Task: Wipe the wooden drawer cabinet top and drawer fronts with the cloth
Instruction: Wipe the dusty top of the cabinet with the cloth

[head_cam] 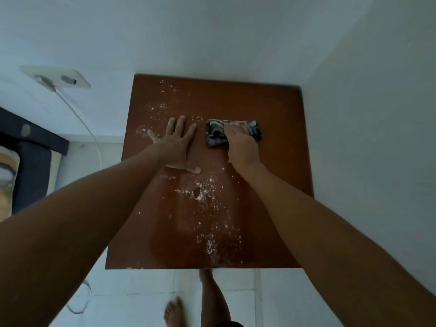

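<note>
The brown wooden cabinet top [271, 109] fills the middle of the view, seen from above; its drawer fronts are hidden. White powder [203, 192] is scattered across its left and front parts. My right hand [240, 147] presses on a folded dark, grey-patterned cloth [215, 134] near the top's centre-right. My left hand [177, 145] lies flat on the wood, fingers spread, just left of the cloth, holding nothing.
White walls close in behind and to the right of the cabinet. A wall socket [56, 77] with a white cable [82, 121] is at the left, above a dark mattress edge [35, 152]. My bare feet [173, 310] stand on white floor tiles in front.
</note>
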